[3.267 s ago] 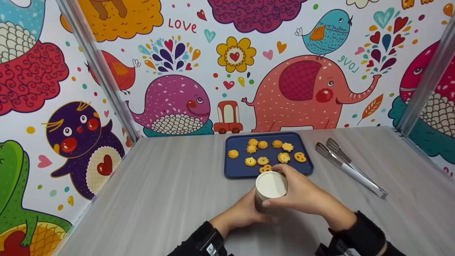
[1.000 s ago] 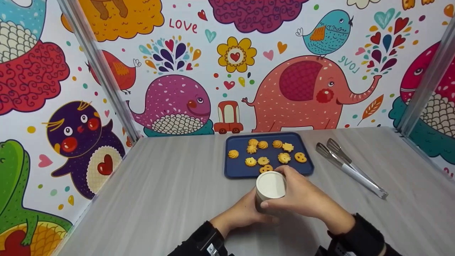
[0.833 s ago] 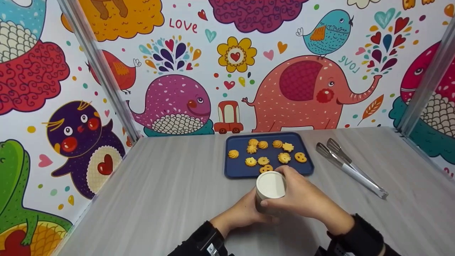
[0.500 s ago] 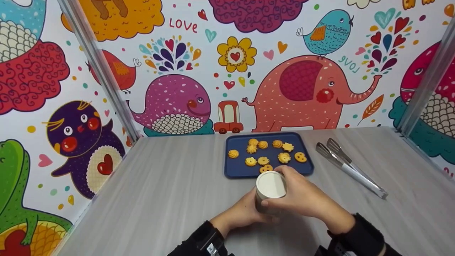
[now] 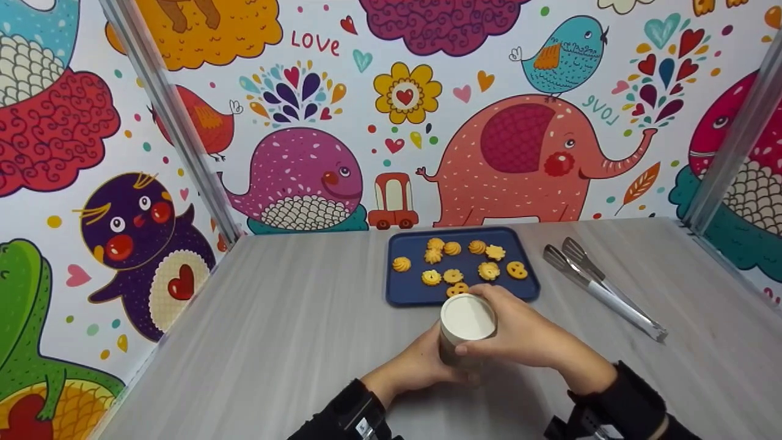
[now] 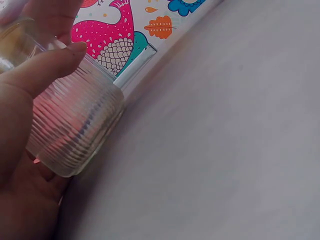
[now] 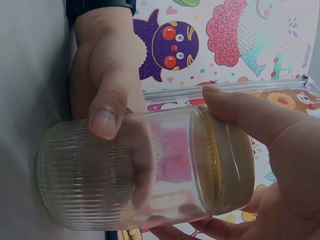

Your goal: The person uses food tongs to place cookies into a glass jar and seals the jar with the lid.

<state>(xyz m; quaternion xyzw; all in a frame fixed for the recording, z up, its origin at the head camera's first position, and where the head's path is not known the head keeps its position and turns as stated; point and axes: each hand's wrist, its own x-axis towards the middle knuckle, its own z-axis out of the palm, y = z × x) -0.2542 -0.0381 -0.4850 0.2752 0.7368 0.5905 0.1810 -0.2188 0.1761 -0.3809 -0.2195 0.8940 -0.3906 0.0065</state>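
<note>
Both hands are on one glass jar [image 5: 462,342] at lower centre of the head view, just below the blue tray [image 5: 403,292]. In that view the left hand [image 5: 415,366] wraps the ribbed body from the lower left; the right wrist view shows its thumb pressed on the near side of the glass with the fingers curled round behind. From the lower right, the right hand [image 5: 525,336] closes its thumb and fingers round the white lid [image 5: 467,318]. The jar looks empty in the right wrist view, though the glass is blurred. Whether its base touches the table [image 5: 275,342] I cannot tell; the left wrist view shows the base [image 6: 75,135] tilted and close to the grey surface. Ten or so yellow cookies [image 5: 452,276] lie scattered on the tray, the nearest one just above the lid. Metal tongs [image 5: 595,284] lie on the table to the right of the tray, well apart from the hands.
</note>
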